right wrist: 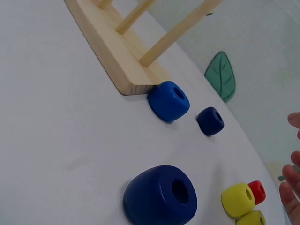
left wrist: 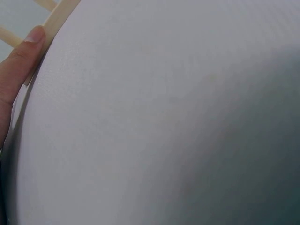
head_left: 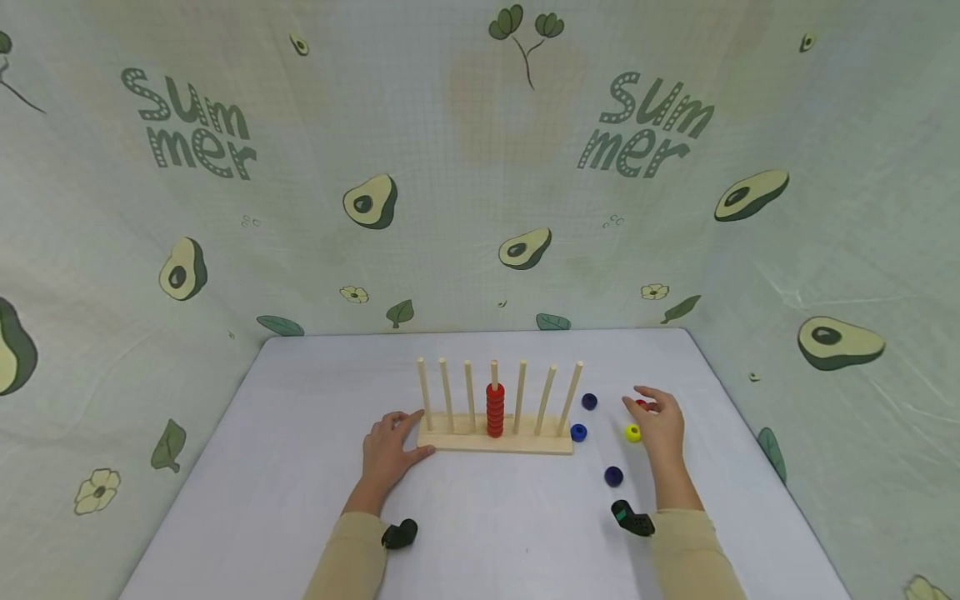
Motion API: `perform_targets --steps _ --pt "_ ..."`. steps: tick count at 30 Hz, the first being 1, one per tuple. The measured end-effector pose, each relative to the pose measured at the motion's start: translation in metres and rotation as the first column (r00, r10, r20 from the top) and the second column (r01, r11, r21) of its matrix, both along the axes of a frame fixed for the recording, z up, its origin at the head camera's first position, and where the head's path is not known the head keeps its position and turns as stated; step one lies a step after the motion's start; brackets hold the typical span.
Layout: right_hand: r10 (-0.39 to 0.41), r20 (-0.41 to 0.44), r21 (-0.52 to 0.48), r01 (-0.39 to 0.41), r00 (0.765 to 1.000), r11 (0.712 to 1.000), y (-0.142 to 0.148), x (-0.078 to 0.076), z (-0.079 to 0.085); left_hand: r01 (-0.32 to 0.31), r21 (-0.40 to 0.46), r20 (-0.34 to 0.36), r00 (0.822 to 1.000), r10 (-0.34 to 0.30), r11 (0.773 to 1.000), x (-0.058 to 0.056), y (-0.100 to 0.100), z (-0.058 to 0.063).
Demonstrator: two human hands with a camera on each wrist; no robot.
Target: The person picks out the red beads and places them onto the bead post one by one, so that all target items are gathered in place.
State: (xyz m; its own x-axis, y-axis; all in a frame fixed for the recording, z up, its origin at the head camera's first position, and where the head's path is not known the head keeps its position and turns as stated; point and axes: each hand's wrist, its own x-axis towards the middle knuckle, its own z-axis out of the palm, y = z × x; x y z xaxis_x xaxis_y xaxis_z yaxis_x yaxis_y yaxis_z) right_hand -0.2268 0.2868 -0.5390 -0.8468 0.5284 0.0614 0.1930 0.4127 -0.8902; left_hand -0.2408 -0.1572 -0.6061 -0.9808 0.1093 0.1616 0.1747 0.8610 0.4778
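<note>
My left hand (head_left: 388, 450) grips the left end of a wooden peg rack (head_left: 457, 442), its thumb along the front edge and fingertips at the back corner. In the left wrist view the thumb (left wrist: 29, 44) presses on the base. A stack of red beads (head_left: 495, 410) sits on the rack's middle peg. Over on the right, my right hand (head_left: 663, 423) hovers with fingers parted around a red bead (head_left: 641, 404). Beside that hand lies a yellow bead (head_left: 633, 433); the right wrist view shows a second yellow bead (right wrist: 253, 218) next to it.
A blue bead (head_left: 578, 433) lies against the rack's right end. One dark blue bead (head_left: 589, 402) is behind it and another dark blue bead (head_left: 613, 477) nearer the front. The other pegs are bare. A printed cloth (head_left: 450, 125) hangs behind the white table (head_left: 300, 500).
</note>
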Motion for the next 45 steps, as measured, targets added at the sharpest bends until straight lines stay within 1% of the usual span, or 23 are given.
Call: perform_targets --steps 9,17,25,31,38,42,45 --pt "-0.043 0.039 -0.009 0.043 0.998 0.999 0.004 -0.002 -0.012 -0.002 0.007 0.009 1.0 0.002 1.0 0.0 0.0 0.0" --pt "-0.023 0.093 0.008 0.022 0.995 1.0 0.013 -0.005 -0.022 -0.005 -0.002 0.014 1.0 0.005 1.0 0.0 -0.001 0.001" --pt "-0.05 0.087 0.052 0.046 0.995 0.998 0.016 -0.013 -0.031 -0.006 -0.011 0.001 1.0 0.006 1.0 -0.001 0.0 -0.001" --pt "-0.064 0.107 0.075 0.056 0.992 0.996 0.016 -0.017 -0.032 -0.004 -0.007 0.0 1.0 0.004 1.0 -0.001 0.0 -0.002" --pt "-0.05 0.16 0.068 0.04 0.986 0.997 0.022 -0.024 -0.03 0.001 0.002 -0.004 1.0 -0.001 1.0 -0.001 0.0 -0.002" --pt "-0.049 0.196 0.072 0.036 0.979 0.997 0.025 -0.027 -0.031 0.0 -0.007 -0.003 1.0 0.0 1.0 -0.002 0.0 -0.002" --pt "-0.032 0.226 0.072 0.016 0.974 0.997 0.027 -0.028 -0.03 -0.002 -0.019 -0.006 1.0 0.001 1.0 -0.002 0.0 -0.002"
